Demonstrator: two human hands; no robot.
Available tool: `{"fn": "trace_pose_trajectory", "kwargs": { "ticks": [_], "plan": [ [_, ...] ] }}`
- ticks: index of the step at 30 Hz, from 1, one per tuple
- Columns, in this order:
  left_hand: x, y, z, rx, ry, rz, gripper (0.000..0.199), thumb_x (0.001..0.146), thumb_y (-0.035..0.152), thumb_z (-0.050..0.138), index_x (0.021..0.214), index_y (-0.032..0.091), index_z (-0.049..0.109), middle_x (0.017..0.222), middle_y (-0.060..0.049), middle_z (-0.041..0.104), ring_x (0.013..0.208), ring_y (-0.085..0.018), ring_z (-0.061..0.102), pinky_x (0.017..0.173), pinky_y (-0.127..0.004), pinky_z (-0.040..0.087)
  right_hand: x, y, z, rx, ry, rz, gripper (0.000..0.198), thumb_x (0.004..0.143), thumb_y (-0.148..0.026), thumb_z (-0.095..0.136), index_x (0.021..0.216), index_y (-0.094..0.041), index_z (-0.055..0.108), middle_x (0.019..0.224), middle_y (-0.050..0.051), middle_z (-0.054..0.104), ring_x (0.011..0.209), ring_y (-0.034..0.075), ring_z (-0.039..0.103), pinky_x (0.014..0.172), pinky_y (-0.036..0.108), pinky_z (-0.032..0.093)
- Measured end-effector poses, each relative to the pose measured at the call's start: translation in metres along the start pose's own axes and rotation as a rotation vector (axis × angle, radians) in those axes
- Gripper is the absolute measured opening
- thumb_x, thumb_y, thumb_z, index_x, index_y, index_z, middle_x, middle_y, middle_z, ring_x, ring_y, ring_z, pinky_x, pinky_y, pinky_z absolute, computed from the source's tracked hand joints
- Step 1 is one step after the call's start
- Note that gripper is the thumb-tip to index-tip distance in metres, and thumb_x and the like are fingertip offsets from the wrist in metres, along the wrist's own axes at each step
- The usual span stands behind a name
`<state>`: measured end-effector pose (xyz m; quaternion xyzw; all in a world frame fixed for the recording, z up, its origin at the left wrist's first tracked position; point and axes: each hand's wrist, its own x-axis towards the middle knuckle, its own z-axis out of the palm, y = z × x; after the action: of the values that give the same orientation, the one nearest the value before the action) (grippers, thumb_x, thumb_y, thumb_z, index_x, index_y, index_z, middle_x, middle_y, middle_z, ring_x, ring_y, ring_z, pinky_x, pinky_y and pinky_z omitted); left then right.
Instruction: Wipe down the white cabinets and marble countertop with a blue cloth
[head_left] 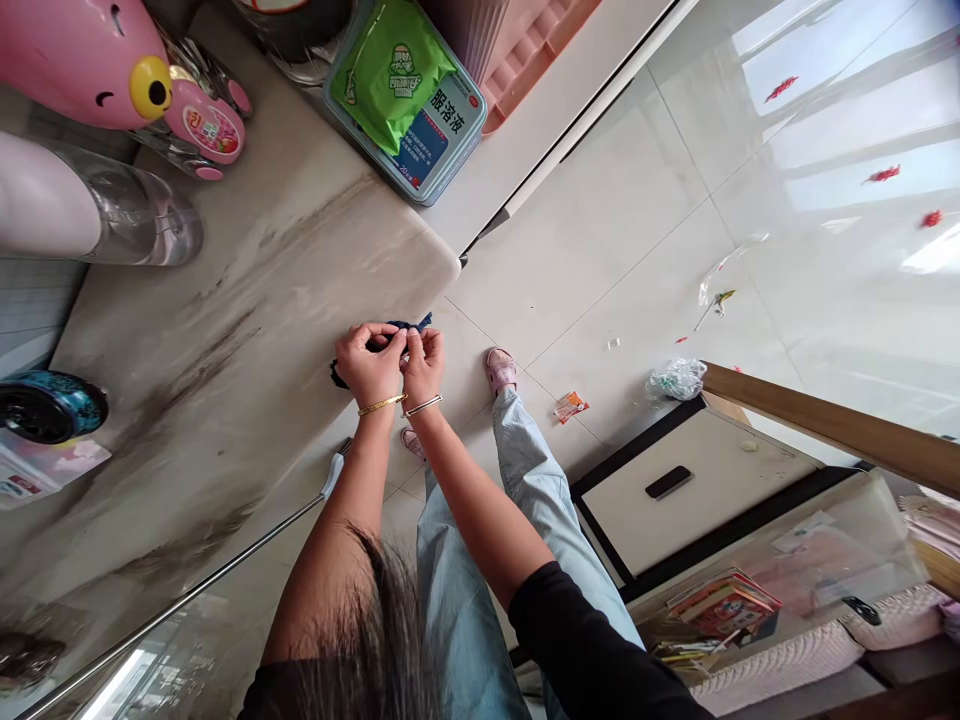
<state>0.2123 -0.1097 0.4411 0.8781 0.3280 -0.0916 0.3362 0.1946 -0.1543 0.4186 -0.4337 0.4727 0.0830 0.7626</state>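
Note:
Both hands are at the edge of the marbled tabletop (300, 260), close together. My left hand (370, 362), with a gold bracelet at the wrist, pinches a small dark blue and black strip of fabric (421, 322). My right hand (424, 366), wearing a silver bracelet, grips the same strip beside the left thumb. One bluish end sticks out past the fingertips, and a black part shows beyond the left hand's outer side. The fingers hide the middle, so its exact kind cannot be made out.
A plastic box (450, 150) with a green packet (397, 75) on it stands at the table's far end. A clear bottle (142, 210) and blue tape roll (56, 405) lie leftward. A metal pole (225, 565) slants below. A phone (669, 482) rests on a cabinet (720, 490).

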Motion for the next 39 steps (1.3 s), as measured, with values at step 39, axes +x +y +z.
{"fn": "trace_pose_trajectory", "kwargs": {
  "ticks": [39],
  "plan": [
    [0.004,0.019,0.009,0.016,0.044,0.01,0.004,0.08,0.025,0.074,0.077,0.022,0.074,0.088,-0.002,0.075,0.093,-0.021,0.065,0.096,-0.035,0.051,0.01,-0.023,0.004,-0.07,0.069,-0.049,0.036,0.082,-0.047,0.072,0.077,-0.023,0.045,0.071,-0.008,0.05,0.064,0.006,0.053,0.049,0.015,0.045]
  ]
}}
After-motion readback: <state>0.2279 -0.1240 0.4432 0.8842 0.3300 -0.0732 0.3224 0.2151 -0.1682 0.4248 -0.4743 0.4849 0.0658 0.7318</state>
